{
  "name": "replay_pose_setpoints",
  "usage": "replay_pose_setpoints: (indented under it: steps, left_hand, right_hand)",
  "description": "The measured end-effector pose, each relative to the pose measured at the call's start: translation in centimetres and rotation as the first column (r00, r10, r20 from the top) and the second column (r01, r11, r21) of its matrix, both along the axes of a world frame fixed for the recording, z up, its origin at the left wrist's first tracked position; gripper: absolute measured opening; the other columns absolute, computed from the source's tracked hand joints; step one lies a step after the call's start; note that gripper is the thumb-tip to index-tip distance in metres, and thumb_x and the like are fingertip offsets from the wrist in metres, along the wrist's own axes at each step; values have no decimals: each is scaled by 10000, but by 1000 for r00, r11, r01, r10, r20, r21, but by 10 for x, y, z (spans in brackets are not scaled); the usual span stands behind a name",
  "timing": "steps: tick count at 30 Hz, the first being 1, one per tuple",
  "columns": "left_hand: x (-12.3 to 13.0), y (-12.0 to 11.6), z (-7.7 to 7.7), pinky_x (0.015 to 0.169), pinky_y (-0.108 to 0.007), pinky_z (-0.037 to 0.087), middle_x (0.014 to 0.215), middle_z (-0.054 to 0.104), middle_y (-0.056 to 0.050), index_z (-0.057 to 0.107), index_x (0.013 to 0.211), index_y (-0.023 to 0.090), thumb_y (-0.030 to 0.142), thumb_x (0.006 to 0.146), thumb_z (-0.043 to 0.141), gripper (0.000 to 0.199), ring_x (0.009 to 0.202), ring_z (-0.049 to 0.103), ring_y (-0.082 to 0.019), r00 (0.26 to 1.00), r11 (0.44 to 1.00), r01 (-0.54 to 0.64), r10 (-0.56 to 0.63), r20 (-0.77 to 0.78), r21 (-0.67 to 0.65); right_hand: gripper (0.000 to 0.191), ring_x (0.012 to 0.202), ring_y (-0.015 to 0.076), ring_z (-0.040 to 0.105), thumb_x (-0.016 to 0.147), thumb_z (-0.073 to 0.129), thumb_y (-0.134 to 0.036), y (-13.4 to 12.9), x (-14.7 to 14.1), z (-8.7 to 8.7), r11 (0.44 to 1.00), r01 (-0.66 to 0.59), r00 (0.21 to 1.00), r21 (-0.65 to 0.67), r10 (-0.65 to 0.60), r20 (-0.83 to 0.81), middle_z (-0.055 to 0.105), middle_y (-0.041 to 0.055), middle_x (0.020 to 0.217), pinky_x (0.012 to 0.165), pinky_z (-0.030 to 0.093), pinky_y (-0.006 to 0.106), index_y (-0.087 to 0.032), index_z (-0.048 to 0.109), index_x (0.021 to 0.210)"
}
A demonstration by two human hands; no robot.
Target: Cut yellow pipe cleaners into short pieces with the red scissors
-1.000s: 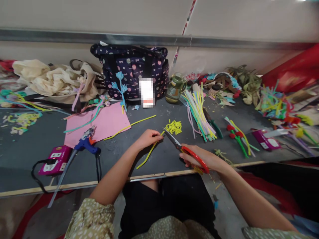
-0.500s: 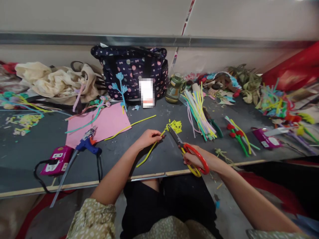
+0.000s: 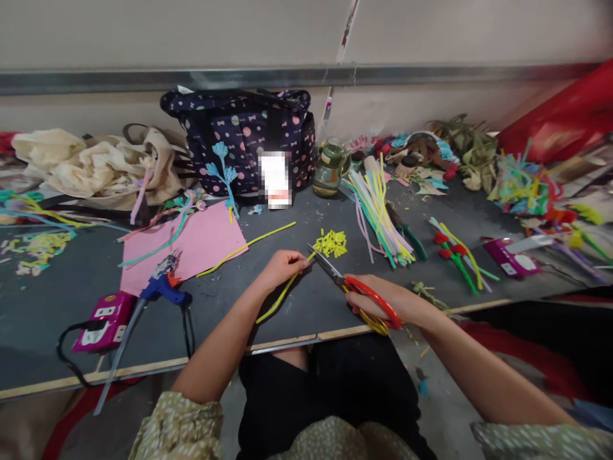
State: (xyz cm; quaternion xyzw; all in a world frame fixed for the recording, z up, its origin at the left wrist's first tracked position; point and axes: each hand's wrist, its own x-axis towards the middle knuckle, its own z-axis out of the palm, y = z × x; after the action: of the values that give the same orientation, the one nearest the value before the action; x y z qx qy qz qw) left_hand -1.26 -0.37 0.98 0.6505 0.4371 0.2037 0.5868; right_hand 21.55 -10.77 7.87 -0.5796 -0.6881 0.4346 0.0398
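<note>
Between the fingertips of my left hand (image 3: pixel 283 268) is a yellow pipe cleaner (image 3: pixel 276 304), its long tail trailing toward the table's front edge. My right hand (image 3: pixel 376 297) is wrapped round the handles of a pair of scissors (image 3: pixel 366 299), one loop red and one yellow. The blades point up and left, and their tips are at the pipe cleaner's short end beside my left fingertips. Just beyond the blades lies a small pile of cut yellow pieces (image 3: pixel 331 243). Another yellow pipe cleaner (image 3: pixel 268 235) lies farther back, partly across a pink sheet (image 3: pixel 191 236).
A blue glue gun (image 3: pixel 163 287) and a purple box (image 3: pixel 106 322) with a cord are on the left. Behind stand a dark patterned bag (image 3: pixel 230 128), a phone (image 3: pixel 275 180) and a green bottle (image 3: pixel 329 169). Bundled pipe cleaners (image 3: pixel 378 217) and red-and-green pieces (image 3: pixel 454 255) lie right.
The scissor tips have shifted slightly left, onto the pipe cleaner's end near my left fingertips. My left hand still pinches it. The whole view has turned a little.
</note>
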Motion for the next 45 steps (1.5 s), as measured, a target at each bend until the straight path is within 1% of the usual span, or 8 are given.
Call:
replay_pose_setpoints:
  steps: [6,10,13,22,27,35,40,45]
  left_hand:
    - [4,0,1,486,-212,289,575,588,-7,723,836,101,448,758,614,372,456,394,-74,998,999,-49,48,-49,-21]
    - [7,0,-4,548,-223,358,621,628,-22,728,799,111,447,749,631,353,533,484,-102,998,997,-61,62,-17,48]
    - [8,2,-9,576,-227,376,646,638,-22,728,796,114,465,759,622,368,577,508,-115,999,995,-50,51,-10,89]
    - [10,1,-9,546,-218,327,605,598,-6,720,768,119,502,772,613,398,557,471,-103,998,994,-9,15,-56,110]
    - [13,1,-7,562,-224,352,636,623,-21,734,827,114,509,770,620,415,579,500,-114,999,998,-16,18,-26,66]
    - [13,0,-3,553,-215,342,659,629,-16,738,840,117,511,761,630,416,584,488,-107,999,999,-41,41,4,15]
    - [13,1,-5,538,-211,315,621,584,-7,730,803,117,534,782,603,437,575,458,-102,999,998,-3,5,-35,56]
    - [11,1,-6,537,-219,278,592,531,11,696,737,127,554,810,562,454,556,410,-93,996,996,32,-24,-82,89]
  right_hand:
    - [125,586,141,575,875,435,-248,-2,0,3,997,-43,998,62,41,37,661,36,697,553,365,222,-186,527,819]
    - [122,587,140,582,870,449,-232,0,-4,8,991,-103,992,81,95,88,654,41,692,557,356,220,-185,513,778]
    - [138,591,139,594,875,455,-245,2,-7,10,987,-124,989,100,114,98,650,40,689,561,360,214,-185,503,761]
    - [199,458,130,576,897,406,-320,1,-4,-2,996,20,999,-87,-23,-27,596,2,574,439,364,194,-197,478,759]
    - [194,462,133,577,874,426,-327,5,-9,1,981,126,988,-144,-138,-76,579,-1,556,427,379,192,-196,473,740]
    - [218,432,115,533,884,424,-334,8,-10,2,987,100,992,-129,-108,-60,588,2,534,422,353,193,-192,488,732]
    - [227,427,119,535,892,415,-322,12,-15,8,990,77,997,-120,-78,-11,590,9,525,418,333,196,-191,493,725]
    - [207,447,108,544,894,439,-272,17,-21,16,996,23,999,-87,-19,43,597,12,555,467,345,204,-189,484,710]
